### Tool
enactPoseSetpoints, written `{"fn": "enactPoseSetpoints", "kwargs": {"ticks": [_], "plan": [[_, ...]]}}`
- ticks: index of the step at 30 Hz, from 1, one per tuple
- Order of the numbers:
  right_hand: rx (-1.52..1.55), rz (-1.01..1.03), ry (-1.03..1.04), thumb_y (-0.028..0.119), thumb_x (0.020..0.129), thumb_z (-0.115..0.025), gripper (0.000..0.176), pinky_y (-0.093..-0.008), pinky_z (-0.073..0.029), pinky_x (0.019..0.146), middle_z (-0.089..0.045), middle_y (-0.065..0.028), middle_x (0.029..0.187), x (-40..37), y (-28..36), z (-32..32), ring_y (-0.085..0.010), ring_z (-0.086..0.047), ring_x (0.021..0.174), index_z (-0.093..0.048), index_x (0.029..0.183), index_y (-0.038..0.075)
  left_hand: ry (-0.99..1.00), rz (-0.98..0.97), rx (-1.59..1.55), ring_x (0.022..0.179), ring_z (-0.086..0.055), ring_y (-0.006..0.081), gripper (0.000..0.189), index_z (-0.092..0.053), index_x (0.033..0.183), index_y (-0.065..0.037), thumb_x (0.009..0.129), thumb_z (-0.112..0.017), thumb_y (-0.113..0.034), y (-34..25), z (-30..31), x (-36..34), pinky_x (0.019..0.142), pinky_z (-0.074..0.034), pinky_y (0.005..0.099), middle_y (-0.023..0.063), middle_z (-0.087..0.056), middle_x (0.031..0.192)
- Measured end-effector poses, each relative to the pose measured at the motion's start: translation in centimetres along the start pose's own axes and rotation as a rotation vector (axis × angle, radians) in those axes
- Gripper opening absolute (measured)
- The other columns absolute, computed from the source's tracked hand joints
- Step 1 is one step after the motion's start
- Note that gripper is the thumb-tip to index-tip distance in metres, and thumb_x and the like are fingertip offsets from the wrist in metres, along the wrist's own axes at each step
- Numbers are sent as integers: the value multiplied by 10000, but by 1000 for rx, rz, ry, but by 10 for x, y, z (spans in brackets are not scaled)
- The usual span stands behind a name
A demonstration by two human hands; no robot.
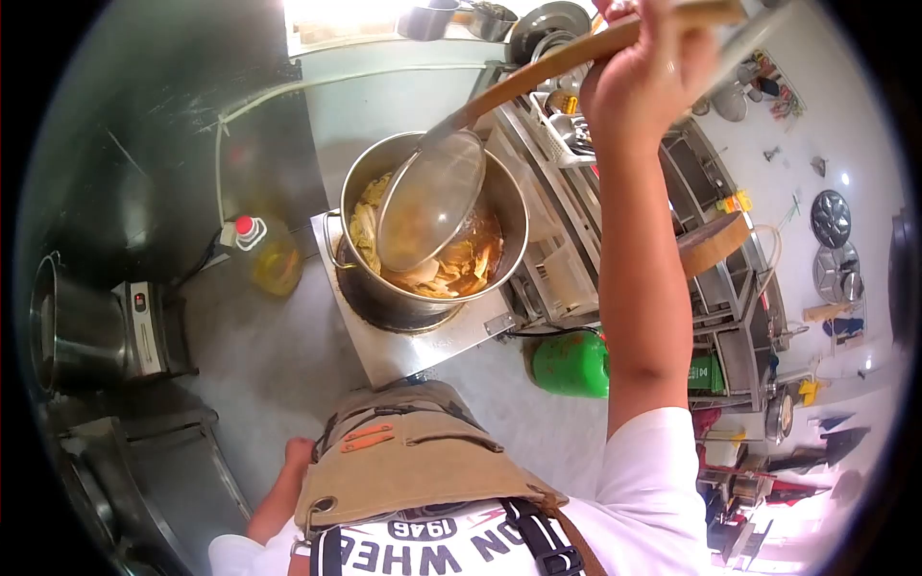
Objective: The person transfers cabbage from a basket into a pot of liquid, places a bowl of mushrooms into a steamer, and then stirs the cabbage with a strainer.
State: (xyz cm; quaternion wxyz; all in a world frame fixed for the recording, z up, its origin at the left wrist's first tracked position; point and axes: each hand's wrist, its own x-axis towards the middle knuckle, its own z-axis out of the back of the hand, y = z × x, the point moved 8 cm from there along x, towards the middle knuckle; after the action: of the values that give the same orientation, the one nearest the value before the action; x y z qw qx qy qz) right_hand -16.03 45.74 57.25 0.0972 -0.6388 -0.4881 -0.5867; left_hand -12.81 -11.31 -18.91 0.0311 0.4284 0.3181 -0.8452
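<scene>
My right hand [653,82] is raised at the top right, its fingers wrapped round the wooden handle [547,69] of a large mesh strainer [432,202]. A second long, pale handle beside it is blurred. The strainer's round mesh hangs tilted over a big steel pot [519,240]. Leafy pieces in brown broth [471,264] show inside the pot, which stands on a steel burner stand [413,355]. At the lower left, my left hand [300,451] hangs low beside the tan apron [413,456]; its fingers are mostly hidden.
An oil jug with a red cap [274,259] is left of the pot. A green gas cylinder [569,365] stands right of the burner. Steel shelving [711,182] with a white basket [562,134] runs along the right. Another pot [82,326] is at far left.
</scene>
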Motion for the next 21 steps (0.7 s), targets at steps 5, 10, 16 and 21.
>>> {"fn": "enactPoseSetpoints", "kwargs": {"ticks": [5,10,16,21], "plan": [[-222,-46,187,144,875,-629,177,-266,-418,501,-522,-28,705,24,-31,-46,-107,-510,575,-500,881,24,-98,-81,97,569,-623,284,225,-655,650,-12,732,-587,-211,23,-14,-6,555,-476,405,157,-628,624],[-516,-171,333,177,844,-659,220,-303,-450,480,-570,-74,676,40,-73,-78,-156,-585,573,-530,895,6,-86,-41,274,683,-634,355,208,-673,696,-58,679,-609,-256,41,-27,-10,596,-489,437,167,-644,716],[-746,-153,636,171,797,-596,211,-347,-500,580,-616,-144,653,7,-107,-93,-225,-648,625,-572,866,-27,-12,-476,947,695,-640,359,253,-682,674,-99,588,-623,-329,60,-62,4,591,-511,456,153,-647,715],[-296,-263,527,105,829,-680,188,-278,-509,684,-595,-32,777,-61,-78,-78,-103,-588,699,-540,907,8,-22,-472,930,678,-635,364,239,-679,684,-105,606,-607,-319,43,-61,-11,561,-496,463,150,-648,712]]}}
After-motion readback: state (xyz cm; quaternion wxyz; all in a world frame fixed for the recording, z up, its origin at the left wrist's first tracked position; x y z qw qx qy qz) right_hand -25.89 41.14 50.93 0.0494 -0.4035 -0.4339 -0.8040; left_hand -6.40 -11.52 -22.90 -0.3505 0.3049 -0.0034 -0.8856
